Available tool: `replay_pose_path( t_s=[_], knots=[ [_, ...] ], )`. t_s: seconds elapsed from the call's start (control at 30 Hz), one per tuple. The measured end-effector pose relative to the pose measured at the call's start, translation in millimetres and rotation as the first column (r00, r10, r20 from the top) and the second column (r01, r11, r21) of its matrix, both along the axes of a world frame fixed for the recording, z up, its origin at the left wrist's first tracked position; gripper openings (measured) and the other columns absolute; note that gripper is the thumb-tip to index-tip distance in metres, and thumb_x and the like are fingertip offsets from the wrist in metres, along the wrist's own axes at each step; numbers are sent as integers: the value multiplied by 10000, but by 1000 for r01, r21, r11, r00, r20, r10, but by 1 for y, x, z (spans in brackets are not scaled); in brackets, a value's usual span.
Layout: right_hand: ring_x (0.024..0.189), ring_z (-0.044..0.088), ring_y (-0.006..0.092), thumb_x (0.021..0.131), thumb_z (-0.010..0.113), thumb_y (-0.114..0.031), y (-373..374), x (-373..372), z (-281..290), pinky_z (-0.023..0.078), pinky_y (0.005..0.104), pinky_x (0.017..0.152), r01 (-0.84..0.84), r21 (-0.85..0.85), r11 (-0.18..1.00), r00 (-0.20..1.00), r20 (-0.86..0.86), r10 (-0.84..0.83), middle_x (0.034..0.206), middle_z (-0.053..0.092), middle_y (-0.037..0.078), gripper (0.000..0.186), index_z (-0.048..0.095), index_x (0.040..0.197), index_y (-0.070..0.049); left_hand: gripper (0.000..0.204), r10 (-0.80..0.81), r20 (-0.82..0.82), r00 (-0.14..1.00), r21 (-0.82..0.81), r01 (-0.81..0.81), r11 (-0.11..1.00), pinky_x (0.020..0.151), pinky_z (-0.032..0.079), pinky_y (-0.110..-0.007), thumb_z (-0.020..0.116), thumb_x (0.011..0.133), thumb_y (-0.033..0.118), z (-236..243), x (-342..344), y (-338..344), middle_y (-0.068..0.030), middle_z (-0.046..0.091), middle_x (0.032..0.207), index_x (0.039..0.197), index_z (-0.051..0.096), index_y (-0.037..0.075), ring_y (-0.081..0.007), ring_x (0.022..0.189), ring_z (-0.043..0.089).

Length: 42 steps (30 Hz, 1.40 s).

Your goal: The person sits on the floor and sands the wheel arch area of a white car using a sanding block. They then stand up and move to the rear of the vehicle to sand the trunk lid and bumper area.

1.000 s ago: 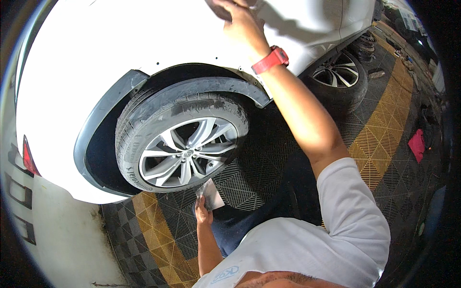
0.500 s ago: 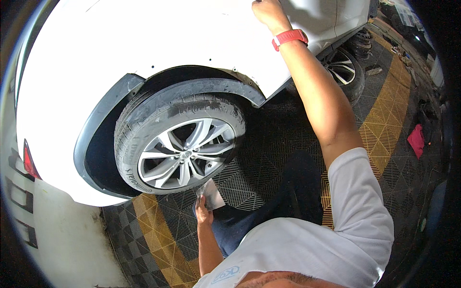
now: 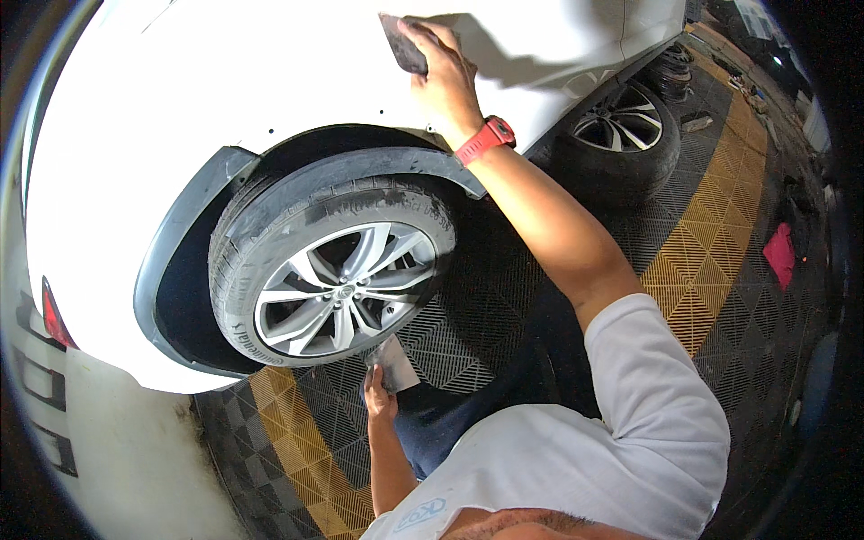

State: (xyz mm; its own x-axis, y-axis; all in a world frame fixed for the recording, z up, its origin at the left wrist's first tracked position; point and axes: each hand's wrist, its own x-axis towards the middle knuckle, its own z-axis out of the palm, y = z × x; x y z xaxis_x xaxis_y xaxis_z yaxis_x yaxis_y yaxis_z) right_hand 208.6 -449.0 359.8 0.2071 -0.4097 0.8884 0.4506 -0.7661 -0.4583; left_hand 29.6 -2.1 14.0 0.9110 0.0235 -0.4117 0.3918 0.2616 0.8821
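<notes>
My right hand (image 3: 448, 85), with a red watch (image 3: 486, 139) on its wrist, grips a dark, flat, rectangular pad (image 3: 402, 47). The pad lies at the white car body panel (image 3: 261, 63) above the wheel arch; whether all of it touches is hard to tell. Low in front of me, my left hand (image 3: 380, 396) pinches a thin, flat, greyish-pink sheet (image 3: 399, 367) by its edge. That sheet is just below the car's tyre and silver alloy wheel (image 3: 340, 293). Small dark holes show in the panel along the arch, and dark trim (image 3: 193, 211) hangs around part of it.
Farther right, a second wheel (image 3: 621, 135) stands beneath the car's side, with dark round objects (image 3: 670, 76) behind it. Black and yellow grid tiles (image 3: 693, 270) cover the floor. A pink cloth (image 3: 779, 256) lies at the right. A pale wall (image 3: 126, 441) rises at the left.
My right hand has moved left and down across the panel, bringing the dark pad into view. The left hand and its sheet have barely moved. The view has shifted slightly.
</notes>
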Motion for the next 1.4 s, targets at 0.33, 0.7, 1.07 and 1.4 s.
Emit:
replay_pose_path(
  t_s=[0.33, 0.7, 1.07, 1.4],
  knots=[
    [1206, 612, 377, 810, 479, 107, -99, 4, 87, 471, 409, 1060, 3, -2, 1000, 1000, 30, -3, 1232, 670, 214, 508, 697, 1244, -42, 532, 16, 0, 1000, -1, -16, 1000, 1024, 472, -410, 627, 1017, 307, -7, -2, 1, -122, 591, 1368, 1439, 502, 8, -273, 1235, 573],
    [1300, 566, 324, 791, 654, -38, -15, -7, 25, 451, 513, 1060, 37, -69, 997, 996, -73, -42, 1392, 589, 102, 588, 664, 1355, -207, 588, 40, -26, 999, 18, -40, 999, 1066, 443, -410, 626, 1015, 289, 8, -5, -7, -155, 531, 1460, 1490, 450, -9, -283, 1297, 541],
    [1270, 594, 360, 845, 469, 83, -106, -15, 47, 448, 383, 1098, -62, 160, 985, 994, -81, 75, 1295, 657, 242, 495, 651, 1298, 8, 606, -1, 14, 1000, 10, 1, 1000, 1080, 394, -435, 639, 992, 337, -6, -3, -1, -134, 528, 1471, 1493, 467, 41, -300, 1312, 519],
    [1272, 569, 360, 806, 593, 27, -48, 7, 43, 440, 477, 1077, 93, 141, 986, 996, -24, -91, 1319, 617, 157, 550, 651, 1337, -105, 549, 61, -37, 997, 26, -60, 998, 1038, 453, -405, 646, 1003, 325, 1, -5, -1, -129, 588, 1386, 1442, 508, 26, -281, 1241, 571]
  ],
)
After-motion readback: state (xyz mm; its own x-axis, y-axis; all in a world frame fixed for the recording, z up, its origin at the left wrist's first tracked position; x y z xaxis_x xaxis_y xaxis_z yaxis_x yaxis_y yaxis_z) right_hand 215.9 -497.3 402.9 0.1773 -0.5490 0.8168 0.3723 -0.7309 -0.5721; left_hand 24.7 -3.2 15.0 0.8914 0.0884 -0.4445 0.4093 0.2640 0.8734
